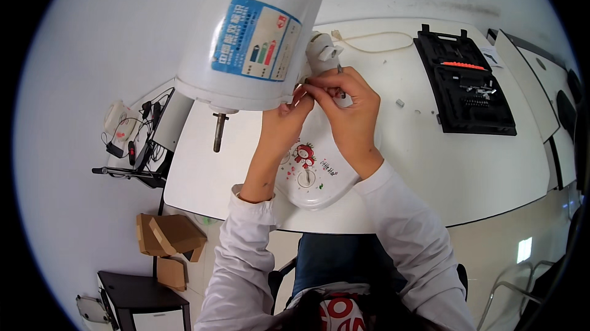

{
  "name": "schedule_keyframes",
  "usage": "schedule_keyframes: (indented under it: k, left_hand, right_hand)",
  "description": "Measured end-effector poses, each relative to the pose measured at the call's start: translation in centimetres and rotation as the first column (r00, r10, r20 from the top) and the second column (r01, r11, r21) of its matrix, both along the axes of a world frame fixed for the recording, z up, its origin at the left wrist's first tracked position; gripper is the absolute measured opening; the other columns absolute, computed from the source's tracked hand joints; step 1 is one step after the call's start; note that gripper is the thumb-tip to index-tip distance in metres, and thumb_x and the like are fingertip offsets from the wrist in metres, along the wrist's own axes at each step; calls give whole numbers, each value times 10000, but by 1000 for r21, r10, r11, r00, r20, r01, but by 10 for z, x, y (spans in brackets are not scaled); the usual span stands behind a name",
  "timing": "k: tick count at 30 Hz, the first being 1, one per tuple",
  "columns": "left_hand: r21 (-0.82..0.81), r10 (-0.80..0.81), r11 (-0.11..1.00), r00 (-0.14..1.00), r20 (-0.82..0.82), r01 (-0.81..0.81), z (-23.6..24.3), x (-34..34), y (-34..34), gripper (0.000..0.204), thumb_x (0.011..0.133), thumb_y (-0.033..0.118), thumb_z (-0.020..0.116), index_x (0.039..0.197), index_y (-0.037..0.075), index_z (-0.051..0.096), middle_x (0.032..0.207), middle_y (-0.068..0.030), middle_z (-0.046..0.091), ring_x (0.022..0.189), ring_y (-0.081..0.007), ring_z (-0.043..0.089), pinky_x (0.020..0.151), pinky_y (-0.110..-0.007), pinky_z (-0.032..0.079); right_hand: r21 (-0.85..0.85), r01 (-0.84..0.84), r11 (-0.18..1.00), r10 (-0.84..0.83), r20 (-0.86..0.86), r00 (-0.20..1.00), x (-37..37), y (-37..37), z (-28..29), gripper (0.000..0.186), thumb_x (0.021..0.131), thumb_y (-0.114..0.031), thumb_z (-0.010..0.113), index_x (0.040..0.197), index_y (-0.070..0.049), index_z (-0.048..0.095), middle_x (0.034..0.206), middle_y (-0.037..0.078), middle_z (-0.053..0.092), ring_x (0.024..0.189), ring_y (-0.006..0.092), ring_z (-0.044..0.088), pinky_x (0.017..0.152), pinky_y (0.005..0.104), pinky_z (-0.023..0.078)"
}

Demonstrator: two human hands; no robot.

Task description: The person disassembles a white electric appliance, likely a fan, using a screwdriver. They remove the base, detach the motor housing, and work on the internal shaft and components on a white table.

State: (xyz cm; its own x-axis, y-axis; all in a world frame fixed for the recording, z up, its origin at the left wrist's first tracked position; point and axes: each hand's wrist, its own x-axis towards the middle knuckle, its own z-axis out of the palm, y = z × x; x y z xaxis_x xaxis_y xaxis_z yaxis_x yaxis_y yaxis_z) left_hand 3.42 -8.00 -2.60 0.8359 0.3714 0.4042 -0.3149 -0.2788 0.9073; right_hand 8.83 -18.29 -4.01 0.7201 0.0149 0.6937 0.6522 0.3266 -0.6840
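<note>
A white motor housing (203, 48) with a blue label and a steel shaft (218, 134) pointing down fills the upper middle, above a white neck (321, 54). A white base (319, 186) with a red cartoon and round knob lies beneath. My left hand (283, 125) is closed at the housing's lower right joint, its fingertips partly hidden. My right hand (353, 110) is closed at the same joint, thumb and fingers pinched on something small; a slim metal piece shows among its fingers, too small to name.
A black tool case (445, 110) lies open at the table's (479, 183) right, with small pieces beside it. A pale cord (375, 48) lies at the back. A side stand with a phone (120, 122) and cables is at left, above cardboard boxes (172, 248) and a dark stool (135, 288).
</note>
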Motion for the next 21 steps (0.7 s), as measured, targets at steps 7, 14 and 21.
schedule_keyframes:
  k: [7,14,21]
  left_hand:
    - [82,-56,995,998,1,56,3,-11,8,436,786,-18,568,1207,-47,459,1208,-126,491,1210,-237,449,1020,-368,374]
    - [-6,5,1000,997,-72,-6,7,-15,8,462,793,91,639,1214,-43,501,1209,-147,528,1181,-238,481,966,-339,390]
    - [-121,-45,992,998,-34,40,11,-15,-3,483,805,60,596,1257,-42,461,1265,-154,487,1230,-252,442,1033,-364,367]
  right_hand:
    - [-6,73,997,-72,79,994,4,6,-1,127,697,-23,747,814,-39,700,730,31,593,605,146,557,549,252,458]
    - [-10,115,993,-113,126,986,6,6,-12,123,721,-7,719,834,-55,701,720,32,567,618,165,575,570,259,485]
    - [34,44,998,-48,96,994,4,5,-9,142,727,1,700,855,-62,698,729,31,572,632,166,579,551,268,474]
